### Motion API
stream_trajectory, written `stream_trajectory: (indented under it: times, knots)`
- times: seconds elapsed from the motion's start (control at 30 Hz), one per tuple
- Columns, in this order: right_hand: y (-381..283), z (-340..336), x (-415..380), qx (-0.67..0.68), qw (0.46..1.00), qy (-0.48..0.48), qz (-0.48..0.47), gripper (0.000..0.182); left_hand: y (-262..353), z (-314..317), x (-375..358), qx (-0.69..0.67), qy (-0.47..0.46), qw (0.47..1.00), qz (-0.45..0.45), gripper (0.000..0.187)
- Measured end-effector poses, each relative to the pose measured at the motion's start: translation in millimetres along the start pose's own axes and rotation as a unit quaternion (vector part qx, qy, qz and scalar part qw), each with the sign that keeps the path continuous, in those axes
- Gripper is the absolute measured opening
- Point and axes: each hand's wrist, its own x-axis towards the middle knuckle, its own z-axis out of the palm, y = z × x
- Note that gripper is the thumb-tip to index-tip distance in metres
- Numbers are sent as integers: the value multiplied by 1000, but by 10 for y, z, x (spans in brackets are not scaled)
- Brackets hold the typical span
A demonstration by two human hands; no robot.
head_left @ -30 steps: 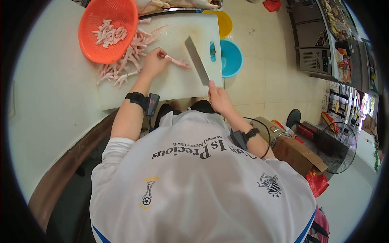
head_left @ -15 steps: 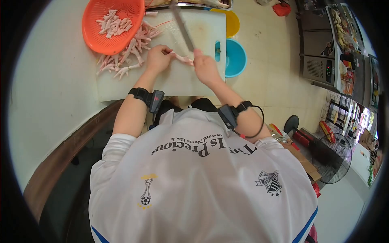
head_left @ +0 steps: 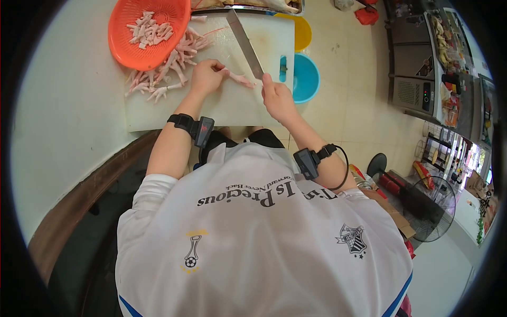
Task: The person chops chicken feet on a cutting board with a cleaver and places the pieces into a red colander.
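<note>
Left hand (head_left: 207,75) pinning pale pink chicken foot (head_left: 240,80) on white plastic cutting board (head_left: 232,103), right hand (head_left: 278,99) gripping broad steel cleaver (head_left: 244,44), round orange plastic colander (head_left: 148,31) and heaped raw feet (head_left: 169,68) beside, blue bowl (head_left: 306,76) beyond.

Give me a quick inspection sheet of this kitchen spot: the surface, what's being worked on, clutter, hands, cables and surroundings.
Surface: white cutting board on a pale counter.
Job's things: one chicken foot on the board, cleaver blade above it; pile of chicken feet beside an orange basket holding cut pieces.
Clutter: blue bowl and yellow bowl past the board's edge.
Hands: left hand pins the foot; right hand grips the cleaver.
Cables: black wire looping from the right wrist band.
Surroundings: tiled floor, fan, cardboard box.
</note>
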Motion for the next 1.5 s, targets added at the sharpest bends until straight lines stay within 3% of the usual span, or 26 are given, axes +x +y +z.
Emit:
stream_trajectory:
  times: [0.1, 0.27, 0.4, 0.47, 0.57, 0.67, 0.8, 0.87, 0.97, 1.1, 1.17, 1.2, 1.27, 1.37, 1.5]
  knots:
    - [-139, 104, 151, -5, 999, -36, -10, 75, 23, -26, 11, 12, -3, 1000, 2, 28]
    - [10, 235, 210, -70, 994, -39, 71, 73, -35, -5, -27, -2, 3, 1000, 12, 26]
    - [362, 126, 18, -63, 997, -31, 21, 80, -79, 18, 15, -3, 5, 1000, 31, 26]
    - [429, 68, -83, -64, 994, -46, 76, 81, -65, 3, 6, -7, 3, 1000, 29, 26]
    - [263, 81, 26, -92, 992, -51, 68, 80, -39, 11, 8, 17, -15, 999, 38, 27]
    - [-147, 75, 218, -64, 989, -78, 104, 82, -78, 26, 5, -2, -35, 998, 52, 25]
    - [67, -12, 89, -27, 992, -67, 101, 83, -103, 1, -35, 38, -48, 990, 127, 16]
    - [339, -49, -116, 6, 987, -71, 147, 83, -81, -37, -92, 73, -49, 986, 142, 14]
    - [486, -61, -373, 33, 988, -56, 139, 82, -64, -113, -264, 89, -49, 982, 161, 11]
    - [373, 93, -561, 74, 986, -50, 139, 74, -259, -224, -504, 166, 24, 962, 218, 12]
    - [530, 286, -657, 93, 995, -4, 33, 73, -360, -221, -636, 178, 36, 954, 236, 13]
    - [516, 305, -714, 100, 994, 2, 36, 73, -401, -220, -715, 178, 46, 958, 222, 14]
    - [457, 312, -787, 135, 981, -70, 121, 78, -406, -231, -805, 180, 56, 960, 207, 14]
    - [514, 297, -696, 193, 956, -87, 202, 77, -361, -193, -888, 169, 40, 973, 154, 14]
    - [487, 111, -555, 171, 962, -57, 203, 76, -312, -123, -809, 162, 58, 967, 188, 12]
